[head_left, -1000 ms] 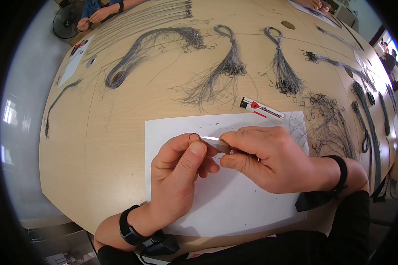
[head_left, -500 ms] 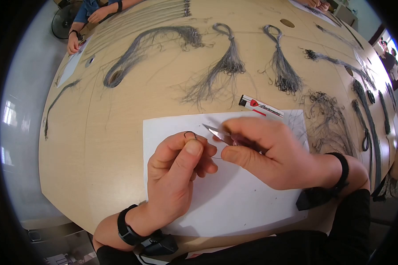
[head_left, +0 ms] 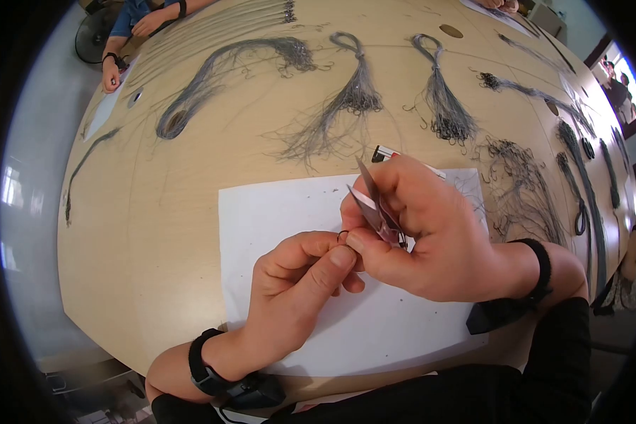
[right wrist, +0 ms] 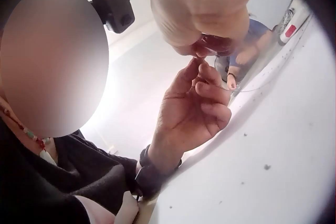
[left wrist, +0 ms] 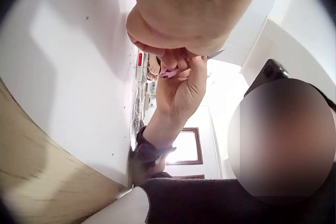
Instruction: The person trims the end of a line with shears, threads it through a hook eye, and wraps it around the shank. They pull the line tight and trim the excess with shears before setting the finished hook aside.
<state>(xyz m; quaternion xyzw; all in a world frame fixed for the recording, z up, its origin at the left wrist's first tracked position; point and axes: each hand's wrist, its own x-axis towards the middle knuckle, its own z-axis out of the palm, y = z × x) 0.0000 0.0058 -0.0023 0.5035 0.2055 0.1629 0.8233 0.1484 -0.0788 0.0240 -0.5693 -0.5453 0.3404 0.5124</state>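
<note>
Over a white sheet of paper [head_left: 258,208], my left hand [head_left: 293,290] pinches a small dark fish hook [head_left: 343,234] between thumb and forefinger. A thin line [right wrist: 252,90] trails from those fingers in the right wrist view. My right hand [head_left: 434,237] holds small scissors [head_left: 367,206] in its palm, the parted blades pointing up and away from the hook. Its thumb tip is right at the hook, beside the left fingertips. In the left wrist view a blade tip [left wrist: 215,54] sticks out past the hands.
Bundles of hooks on line [head_left: 364,95] [head_left: 445,113] lie beyond the paper. A loose tangle of hooks [head_left: 519,184] lies at its right. A white, red and black box [head_left: 384,153] is partly behind my right hand. Another person's hand [head_left: 111,76] is at the far left.
The scissor blades have swung from the hook to point up and away. My right fingertips have come to the hook, and my left hand has shifted right.
</note>
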